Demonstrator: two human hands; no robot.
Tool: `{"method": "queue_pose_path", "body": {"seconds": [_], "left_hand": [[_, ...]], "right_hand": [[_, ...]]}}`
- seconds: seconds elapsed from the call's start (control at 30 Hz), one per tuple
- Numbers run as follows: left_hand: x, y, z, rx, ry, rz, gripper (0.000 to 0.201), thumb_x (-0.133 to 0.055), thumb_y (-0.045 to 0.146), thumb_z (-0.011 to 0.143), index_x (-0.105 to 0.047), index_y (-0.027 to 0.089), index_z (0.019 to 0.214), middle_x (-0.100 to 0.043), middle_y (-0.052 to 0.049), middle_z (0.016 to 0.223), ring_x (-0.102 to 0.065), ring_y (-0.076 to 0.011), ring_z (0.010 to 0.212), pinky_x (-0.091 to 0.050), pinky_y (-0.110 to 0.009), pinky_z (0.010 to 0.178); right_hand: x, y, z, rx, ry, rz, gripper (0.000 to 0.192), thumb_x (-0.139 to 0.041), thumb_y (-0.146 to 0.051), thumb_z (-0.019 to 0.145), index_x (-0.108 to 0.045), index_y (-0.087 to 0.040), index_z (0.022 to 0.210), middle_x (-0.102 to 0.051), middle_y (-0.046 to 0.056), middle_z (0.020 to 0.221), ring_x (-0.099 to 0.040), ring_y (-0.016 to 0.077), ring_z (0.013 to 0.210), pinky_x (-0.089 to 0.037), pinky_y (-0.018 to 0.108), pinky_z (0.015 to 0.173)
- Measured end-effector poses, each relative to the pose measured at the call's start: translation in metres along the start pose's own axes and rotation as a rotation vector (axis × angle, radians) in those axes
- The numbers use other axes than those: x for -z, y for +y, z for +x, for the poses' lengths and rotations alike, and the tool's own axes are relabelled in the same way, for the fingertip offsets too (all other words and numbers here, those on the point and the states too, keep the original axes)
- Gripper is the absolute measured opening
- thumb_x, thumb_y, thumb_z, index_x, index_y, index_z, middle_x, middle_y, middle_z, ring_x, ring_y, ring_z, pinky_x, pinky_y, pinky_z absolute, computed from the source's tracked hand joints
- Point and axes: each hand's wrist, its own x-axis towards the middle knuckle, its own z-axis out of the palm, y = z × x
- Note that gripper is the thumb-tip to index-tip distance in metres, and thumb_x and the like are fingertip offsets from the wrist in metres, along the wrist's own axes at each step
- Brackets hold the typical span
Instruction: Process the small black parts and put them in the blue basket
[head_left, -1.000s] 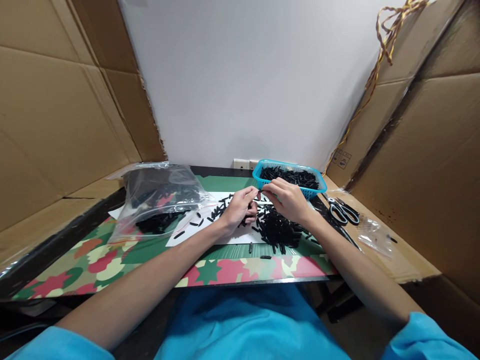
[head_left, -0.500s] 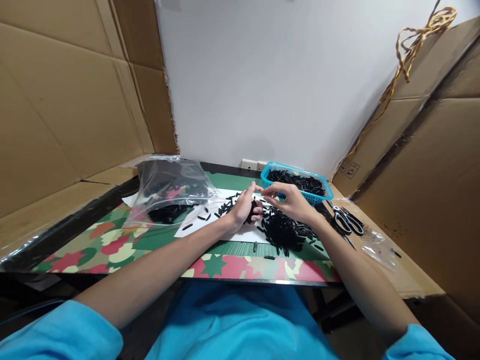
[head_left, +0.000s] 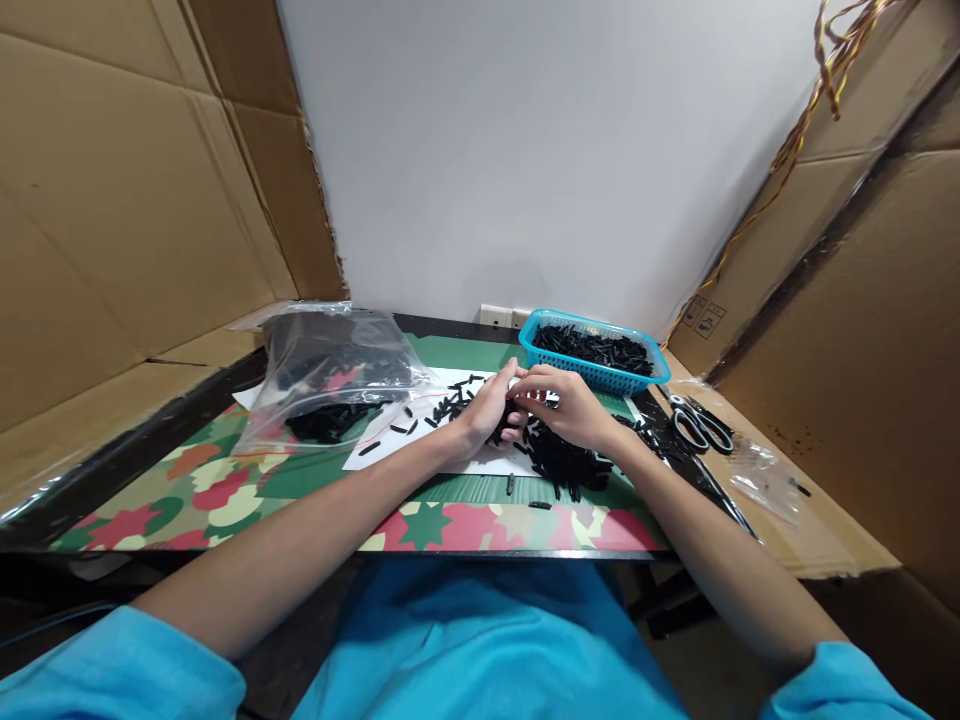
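Observation:
My left hand (head_left: 491, 410) is curled around several small black plastic pieces, held above a white sheet (head_left: 360, 458). My right hand (head_left: 559, 400) has its thumb and fingers pinched together at the left hand's fingers; whatever sits between those tips is too small to make out. Under the right hand lies a heap of black plastic pieces (head_left: 562, 462). More loose black pieces (head_left: 448, 405) are scattered over the sheet to the left of my hands.
A blue basket (head_left: 592, 375) full of black pieces stands behind my right hand. On the left lies a clear zip bag (head_left: 337, 360) with black pieces inside. Scissors (head_left: 699, 425) and a small clear bag (head_left: 765, 480) lie at right. Cardboard walls (head_left: 135, 200) flank the table.
My right hand has moved slightly down and left, and its fingertips now meet the left hand's fingers. The whole view has shifted a little.

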Motion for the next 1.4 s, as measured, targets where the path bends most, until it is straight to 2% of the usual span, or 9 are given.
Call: {"method": "queue_pose_path", "body": {"seconds": [0.1, 0.23, 0.57, 0.77, 0.97, 1.17, 1.4], "left_hand": [[0.001, 0.001, -0.001, 0.058, -0.003, 0.007, 0.045, -0.059, 0.070, 0.092, -0.052, 0.026, 0.094, -0.038, 0.009, 0.056, -0.030, -0.0062, 0.037, -0.022, -0.012, 0.035], [0.002, 0.002, -0.001, 0.120, -0.020, 0.034, 0.050, -0.059, 0.073, 0.089, -0.047, 0.025, 0.085, -0.039, 0.008, 0.054, -0.031, -0.0066, 0.035, -0.020, -0.014, 0.034], [0.002, 0.006, -0.002, 0.127, -0.045, 0.069, 0.058, -0.055, 0.076, 0.090, -0.042, 0.023, 0.071, -0.038, 0.006, 0.053, -0.034, -0.0076, 0.036, -0.018, -0.016, 0.035], [0.000, 0.011, -0.004, 0.045, -0.051, 0.069, 0.045, -0.058, 0.063, 0.094, -0.051, 0.022, 0.077, -0.035, 0.008, 0.052, -0.033, -0.0070, 0.035, -0.019, -0.017, 0.036], [-0.003, 0.015, -0.006, -0.039, -0.031, 0.095, 0.028, -0.062, 0.044, 0.091, -0.054, 0.021, 0.078, -0.035, 0.008, 0.051, -0.034, -0.0073, 0.035, -0.022, -0.016, 0.035], [-0.002, 0.015, -0.005, -0.070, -0.028, 0.124, 0.025, -0.058, 0.041, 0.093, -0.054, 0.020, 0.078, -0.036, 0.008, 0.051, -0.034, -0.0068, 0.036, -0.025, -0.014, 0.036], [0.000, 0.013, -0.002, -0.099, -0.035, 0.161, 0.021, -0.057, 0.039, 0.094, -0.055, 0.021, 0.082, -0.038, 0.008, 0.050, -0.037, -0.0080, 0.035, -0.024, -0.014, 0.035]], "right_hand": [[0.001, 0.002, 0.000, 0.002, -0.016, -0.019, 0.019, -0.064, -0.012, 0.098, -0.078, -0.024, 0.104, -0.071, 0.005, 0.097, -0.064, 0.0199, 0.090, -0.051, 0.031, 0.079], [0.002, 0.006, 0.000, -0.011, -0.010, -0.031, 0.014, -0.066, -0.015, 0.098, -0.076, -0.024, 0.101, -0.069, 0.004, 0.094, -0.063, 0.0197, 0.088, -0.051, 0.030, 0.077], [0.006, 0.008, 0.002, -0.072, 0.110, -0.009, 0.011, -0.061, -0.018, 0.100, -0.068, -0.021, 0.092, -0.067, 0.002, 0.088, -0.060, 0.0173, 0.077, -0.048, 0.030, 0.071], [0.013, 0.007, 0.001, -0.139, 0.215, 0.037, 0.011, -0.064, -0.026, 0.098, -0.068, -0.021, 0.089, -0.067, 0.003, 0.088, -0.060, 0.0177, 0.077, -0.046, 0.029, 0.065], [0.011, 0.013, -0.001, -0.201, 0.262, 0.099, 0.013, -0.067, -0.030, 0.095, -0.069, -0.020, 0.088, -0.069, 0.004, 0.086, -0.059, 0.0168, 0.073, -0.043, 0.028, 0.060], [0.010, 0.016, -0.001, -0.243, 0.243, 0.170, 0.025, -0.066, -0.041, 0.097, -0.069, -0.018, 0.088, -0.065, 0.002, 0.076, -0.051, 0.0132, 0.061, -0.038, 0.026, 0.054], [0.009, 0.015, 0.000, -0.263, 0.196, 0.221, 0.027, -0.066, -0.045, 0.096, -0.069, -0.018, 0.095, -0.069, 0.004, 0.082, -0.058, 0.0144, 0.065, -0.042, 0.025, 0.055]]}}
